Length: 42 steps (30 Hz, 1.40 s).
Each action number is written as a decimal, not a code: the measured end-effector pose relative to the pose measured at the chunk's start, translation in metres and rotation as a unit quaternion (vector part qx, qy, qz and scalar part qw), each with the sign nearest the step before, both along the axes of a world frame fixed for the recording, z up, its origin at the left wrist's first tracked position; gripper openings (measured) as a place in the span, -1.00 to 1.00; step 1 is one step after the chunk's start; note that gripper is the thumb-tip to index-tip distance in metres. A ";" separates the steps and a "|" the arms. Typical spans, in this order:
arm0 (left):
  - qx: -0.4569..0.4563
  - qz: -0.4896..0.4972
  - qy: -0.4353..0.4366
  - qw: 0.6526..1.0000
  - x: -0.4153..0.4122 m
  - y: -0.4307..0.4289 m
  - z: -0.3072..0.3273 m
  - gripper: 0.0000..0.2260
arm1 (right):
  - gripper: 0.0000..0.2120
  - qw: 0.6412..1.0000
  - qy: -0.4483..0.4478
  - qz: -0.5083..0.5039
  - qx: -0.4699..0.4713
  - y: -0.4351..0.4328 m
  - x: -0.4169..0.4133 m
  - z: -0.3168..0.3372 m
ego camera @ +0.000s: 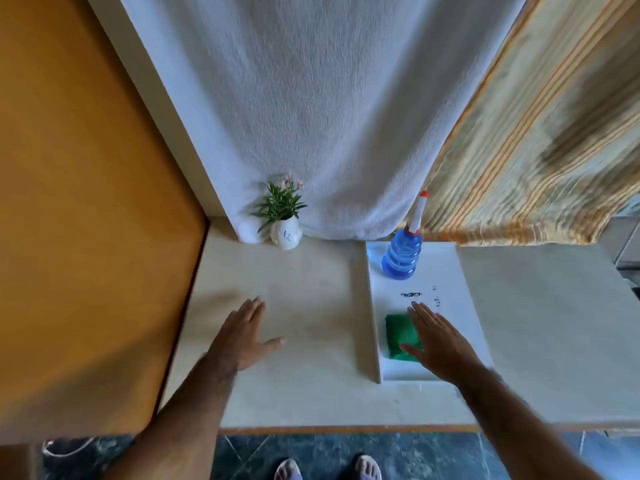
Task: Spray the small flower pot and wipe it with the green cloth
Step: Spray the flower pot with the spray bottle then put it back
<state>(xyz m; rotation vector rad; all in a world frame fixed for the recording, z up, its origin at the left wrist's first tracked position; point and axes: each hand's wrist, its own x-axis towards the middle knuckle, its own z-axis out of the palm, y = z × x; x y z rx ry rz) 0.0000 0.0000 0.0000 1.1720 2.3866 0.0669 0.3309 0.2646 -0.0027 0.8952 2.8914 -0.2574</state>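
At the back of the surface, the small flower pot is standing untouched. Both the left hand and right hand are hovering flat, empty, the right overlapping the green cloth. Best reaching first for the spray bottle nearby.

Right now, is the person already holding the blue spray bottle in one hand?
No, the blue spray bottle stands alone on the white tray, and both the left hand and right hand are open and empty.

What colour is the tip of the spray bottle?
Red, on a white nozzle above the blue spray bottle; the head view shows it.
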 end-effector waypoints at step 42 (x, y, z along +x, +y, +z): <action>0.036 -0.093 0.090 0.991 0.010 -0.043 -0.084 0.04 | -0.83 0.766 0.533 -0.218 -0.287 0.081 -0.185 0.085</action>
